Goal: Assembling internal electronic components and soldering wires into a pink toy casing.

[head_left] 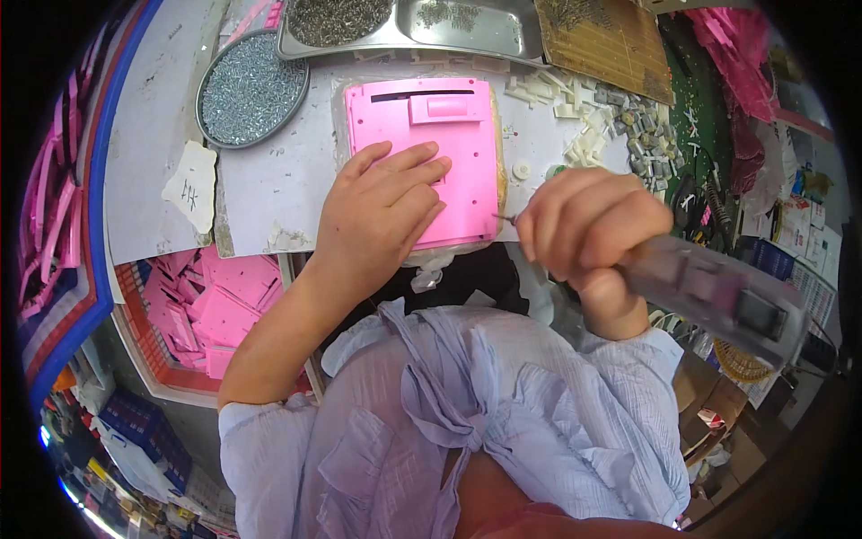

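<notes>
A pink plastic panel (465, 193) with a dark slot and a small raised block near its far edge lies in front of me on a clear plastic-wrapped pad (501, 162). My left hand (382, 211) rests flat across its left and middle part, fingers stretched out. In my right hand (597, 220) is an electric screwdriver (718, 292), its fingers wrapped round the front of the grey body. The thin bit points left, close to the panel's near right edge; whether it touches the panel I cannot tell. The palm covers part of the panel's left side.
Beyond the panel stands a metal tray (404, 40) of small screws. Left of it is a round dish (211, 99) of silvery screws. Small white and metal parts (628, 126) lie at the right, near a cardboard sheet (606, 45). A crate (144, 350) of pink parts sits lower left.
</notes>
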Demonstrator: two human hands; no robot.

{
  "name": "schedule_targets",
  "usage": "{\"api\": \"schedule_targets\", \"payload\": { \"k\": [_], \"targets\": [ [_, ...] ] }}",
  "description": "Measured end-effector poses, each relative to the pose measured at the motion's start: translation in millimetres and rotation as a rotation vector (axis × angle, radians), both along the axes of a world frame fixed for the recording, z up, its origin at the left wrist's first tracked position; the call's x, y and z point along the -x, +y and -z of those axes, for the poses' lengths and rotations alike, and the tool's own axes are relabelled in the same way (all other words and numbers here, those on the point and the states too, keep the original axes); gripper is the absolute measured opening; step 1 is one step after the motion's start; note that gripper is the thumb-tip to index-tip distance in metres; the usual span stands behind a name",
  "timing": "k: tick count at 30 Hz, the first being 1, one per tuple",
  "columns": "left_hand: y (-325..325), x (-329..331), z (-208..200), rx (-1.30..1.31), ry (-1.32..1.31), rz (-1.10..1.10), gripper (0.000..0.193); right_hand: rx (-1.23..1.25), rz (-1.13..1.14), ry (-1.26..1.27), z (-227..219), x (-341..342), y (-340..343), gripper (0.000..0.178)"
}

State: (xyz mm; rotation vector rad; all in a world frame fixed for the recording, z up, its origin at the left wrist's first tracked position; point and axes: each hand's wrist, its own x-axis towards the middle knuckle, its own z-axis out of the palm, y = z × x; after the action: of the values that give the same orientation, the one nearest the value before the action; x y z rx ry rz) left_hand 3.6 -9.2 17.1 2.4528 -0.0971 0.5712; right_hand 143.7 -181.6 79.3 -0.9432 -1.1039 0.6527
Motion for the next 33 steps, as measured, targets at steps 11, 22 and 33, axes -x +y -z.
{"api": "schedule_targets", "payload": {
  "k": [11,22,33],
  "targets": [
    [1.4,1.9,-4.5,0.013,0.066,0.007,0.010,0.027,-0.015,-0.129,6.5,-11.1,25.6,0.026],
    [2.6,2.0,-2.3,0.031,0.102,0.012,0.009,0.088,0.080,-0.275,8.4,-30.0,45.6,0.026],
    [0.3,4.6,0.1,0.078,0.111,0.014,0.010,0.050,0.155,-0.139,24.9,-75.1,77.9,0.025]
  ]
}}
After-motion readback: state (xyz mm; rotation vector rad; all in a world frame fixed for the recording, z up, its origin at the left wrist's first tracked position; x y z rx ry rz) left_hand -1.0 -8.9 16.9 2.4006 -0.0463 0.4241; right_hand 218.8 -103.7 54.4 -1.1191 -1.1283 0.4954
